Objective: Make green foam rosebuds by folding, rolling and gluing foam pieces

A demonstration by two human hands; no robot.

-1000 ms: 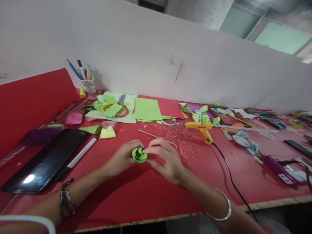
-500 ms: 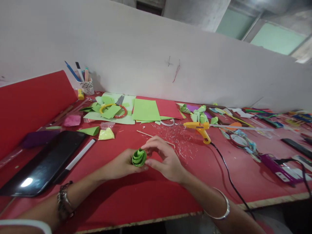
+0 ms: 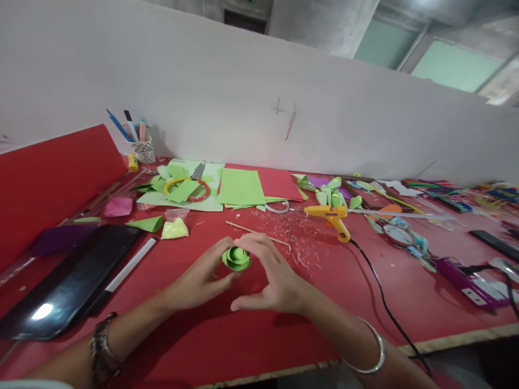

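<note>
A small green coil of rolled paper (image 3: 235, 259) is held just above the red table (image 3: 227, 335). My left hand (image 3: 200, 278) pinches the coil from the left with thumb and fingertips. My right hand (image 3: 273, 275) curls over it from the right, fingertips on its top edge and thumb stretched out below. Both wrists wear bracelets.
A yellow glue gun (image 3: 330, 216) with a black cord lies to the right, amid paper scraps. Green and red paper sheets (image 3: 241, 186), scissors (image 3: 190, 183) and a pen cup (image 3: 141, 148) sit at the back. A black tablet (image 3: 68, 281) and a marker (image 3: 130, 265) lie at left.
The coil has turned from tilted on its side to lying flatter, opening upward. My right hand's fingers moved over its top and the thumb dropped lower.
</note>
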